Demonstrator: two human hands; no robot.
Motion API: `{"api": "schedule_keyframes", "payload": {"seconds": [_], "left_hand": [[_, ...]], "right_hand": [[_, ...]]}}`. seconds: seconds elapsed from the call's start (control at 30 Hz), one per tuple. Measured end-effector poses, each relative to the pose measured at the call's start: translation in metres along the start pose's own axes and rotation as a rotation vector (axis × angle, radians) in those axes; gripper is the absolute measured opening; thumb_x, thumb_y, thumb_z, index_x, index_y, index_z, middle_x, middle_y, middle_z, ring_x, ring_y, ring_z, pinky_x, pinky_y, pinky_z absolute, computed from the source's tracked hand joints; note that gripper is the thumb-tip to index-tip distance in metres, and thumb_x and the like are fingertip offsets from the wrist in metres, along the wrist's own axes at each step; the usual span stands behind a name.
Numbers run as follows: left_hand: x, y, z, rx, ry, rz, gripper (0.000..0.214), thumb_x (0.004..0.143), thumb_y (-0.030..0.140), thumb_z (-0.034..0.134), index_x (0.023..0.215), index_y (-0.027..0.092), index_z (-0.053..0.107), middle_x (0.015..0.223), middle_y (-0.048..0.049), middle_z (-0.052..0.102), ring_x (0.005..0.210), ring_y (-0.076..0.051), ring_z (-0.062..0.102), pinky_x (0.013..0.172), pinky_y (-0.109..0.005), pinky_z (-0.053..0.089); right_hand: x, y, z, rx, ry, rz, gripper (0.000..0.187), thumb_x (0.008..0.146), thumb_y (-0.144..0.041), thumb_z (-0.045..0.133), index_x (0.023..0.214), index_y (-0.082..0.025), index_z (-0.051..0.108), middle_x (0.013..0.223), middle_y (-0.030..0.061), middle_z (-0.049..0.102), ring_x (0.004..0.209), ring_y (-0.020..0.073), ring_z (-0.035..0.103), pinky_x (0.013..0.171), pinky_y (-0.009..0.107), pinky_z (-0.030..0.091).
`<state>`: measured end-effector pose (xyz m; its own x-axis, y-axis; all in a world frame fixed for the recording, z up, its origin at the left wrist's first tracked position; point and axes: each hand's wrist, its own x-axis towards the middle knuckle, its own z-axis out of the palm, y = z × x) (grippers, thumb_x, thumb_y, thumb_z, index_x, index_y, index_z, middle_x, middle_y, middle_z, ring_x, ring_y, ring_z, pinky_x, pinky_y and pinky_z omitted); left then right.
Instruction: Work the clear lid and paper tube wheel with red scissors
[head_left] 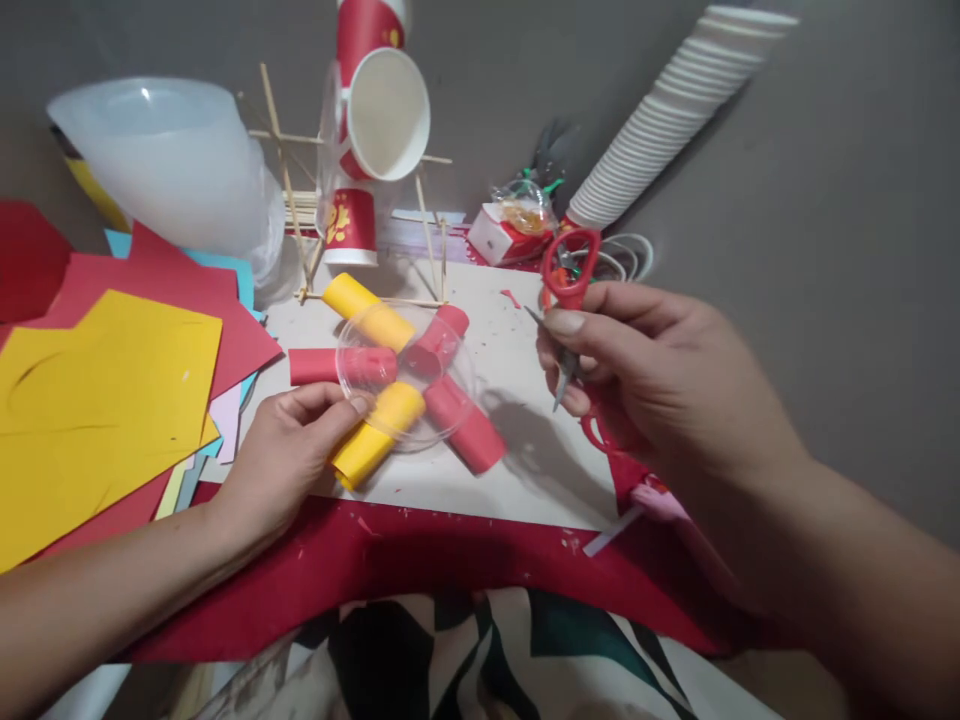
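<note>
Lid, clear and round, is mid-scene above a pale sheet; the shadow to its right suggests that it is held up off the surface. The left hand has its thumb and fingers closed on the lid's near-left rim. The thumb lies just beside the near yellow roll; I cannot tell whether it presses on that too.

The right hand, right of the lid and well apart from it, has its fingers folded around the middle of the red-handled scissors. The blades are parted, with the loops far and near of the grip.

As for progress, five rolls look formed and placed, spread like spokes: the near yellow one, a far yellow roll, a left red roll, a far-right red roll and a near-right red roll. They appear fixed to the lid, though whether above or beneath it is hard to say. Spacing is uneven, so evening it out or trimming may be left; the pictures do not settle that. Yellow card lies at left, apparently partly cut. Beyond, a stick frame stands around cups, apart from the lid.
</note>
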<state>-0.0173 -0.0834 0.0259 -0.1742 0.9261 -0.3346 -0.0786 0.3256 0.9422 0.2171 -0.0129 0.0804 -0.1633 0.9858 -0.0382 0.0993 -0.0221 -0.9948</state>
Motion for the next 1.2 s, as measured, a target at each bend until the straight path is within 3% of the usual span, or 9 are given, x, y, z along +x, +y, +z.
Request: {"api": "schedule_keyframes", "payload": {"seconds": [0.23,0.47,0.57,0.7,0.8,0.93,1.07,1.13,1.2], "left_hand": [[-0.010,0.011,-0.004,0.223,0.070,0.168,0.015,0.079,0.038,0.078,0.078,0.023,0.077,0.092,-0.0003,0.080,0.090,-0.018,0.071,0.081,-0.023,0.054],[-0.023,0.018,-0.011,0.263,0.048,0.371,0.011,0.084,0.034,0.073,0.078,0.025,0.076,0.096,0.0003,0.078,0.100,-0.021,0.069,0.092,-0.028,0.055],[-0.023,0.022,-0.008,0.211,-0.020,0.257,0.013,0.077,0.033,0.077,0.072,0.022,0.074,0.090,-0.0020,0.078,0.092,-0.021,0.070,0.085,-0.028,0.056],[-0.007,0.023,-0.003,0.147,-0.164,-0.028,0.018,0.070,0.033,0.084,0.076,0.019,0.076,0.075,-0.0017,0.075,0.068,-0.016,0.067,0.066,-0.023,0.052],[0.009,0.025,-0.008,0.196,-0.231,-0.112,0.020,0.072,0.035,0.083,0.080,0.019,0.077,0.078,-0.0026,0.076,0.070,-0.015,0.066,0.065,-0.021,0.050],[0.014,0.037,-0.021,0.647,-0.172,0.076,0.025,0.077,0.044,0.078,0.078,0.019,0.080,0.084,-0.0050,0.078,0.081,-0.020,0.068,0.070,-0.023,0.050],[-0.004,0.054,-0.022,0.934,0.162,0.533,0.023,0.083,0.044,0.075,0.088,0.022,0.079,0.090,-0.0024,0.078,0.087,-0.020,0.070,0.080,-0.023,0.050],[-0.013,0.060,-0.012,0.849,0.091,0.592,0.025,0.086,0.044,0.073,0.099,0.023,0.077,0.093,-0.0025,0.077,0.087,-0.018,0.070,0.085,-0.024,0.052],[-0.017,0.063,0.003,0.732,-0.150,0.503,0.029,0.088,0.045,0.071,0.107,0.024,0.076,0.093,-0.0025,0.077,0.085,-0.018,0.071,0.080,-0.025,0.054]], "right_hand": [[-0.019,0.002,0.004,0.142,0.047,0.021,0.010,0.080,-0.020,0.071,0.073,-0.019,0.064,0.064,-0.0023,0.061,0.043,0.0057,0.048,0.039,0.019,0.040],[-0.032,0.009,0.005,0.266,-0.061,-0.012,0.016,0.077,-0.029,0.077,0.077,-0.018,0.065,0.063,-0.0045,0.060,0.042,0.0047,0.049,0.040,0.017,0.039],[-0.035,0.015,0.002,0.260,-0.091,-0.034,0.018,0.077,-0.032,0.078,0.080,-0.018,0.067,0.064,-0.0044,0.063,0.043,0.0057,0.052,0.041,0.018,0.041],[-0.032,0.019,-0.004,0.276,-0.106,-0.007,0.025,0.070,-0.028,0.084,0.077,-0.018,0.063,0.060,-0.0056,0.062,0.042,0.0060,0.053,0.038,0.017,0.039],[-0.029,0.021,-0.007,0.322,-0.132,0.053,0.029,0.065,-0.025,0.087,0.075,-0.018,0.060,0.056,-0.0072,0.060,0.040,0.0057,0.053,0.038,0.016,0.038],[-0.025,0.024,-0.008,0.381,-0.176,0.102,0.027,0.067,-0.022,0.085,0.077,-0.018,0.060,0.056,-0.0077,0.060,0.039,0.0052,0.052,0.036,0.015,0.036],[-0.025,0.028,-0.008,0.452,-0.256,0.085,0.025,0.069,-0.025,0.085,0.078,-0.017,0.063,0.059,-0.0064,0.061,0.039,0.0048,0.052,0.036,0.015,0.035],[-0.027,0.028,-0.006,0.460,-0.312,0.098,0.026,0.069,-0.030,0.085,0.076,-0.016,0.064,0.059,-0.0053,0.061,0.039,0.0049,0.051,0.036,0.016,0.036],[-0.030,0.028,-0.004,0.468,-0.389,0.130,0.025,0.071,-0.032,0.084,0.078,-0.015,0.067,0.061,-0.0045,0.063,0.039,0.0050,0.051,0.036,0.017,0.038]]}}
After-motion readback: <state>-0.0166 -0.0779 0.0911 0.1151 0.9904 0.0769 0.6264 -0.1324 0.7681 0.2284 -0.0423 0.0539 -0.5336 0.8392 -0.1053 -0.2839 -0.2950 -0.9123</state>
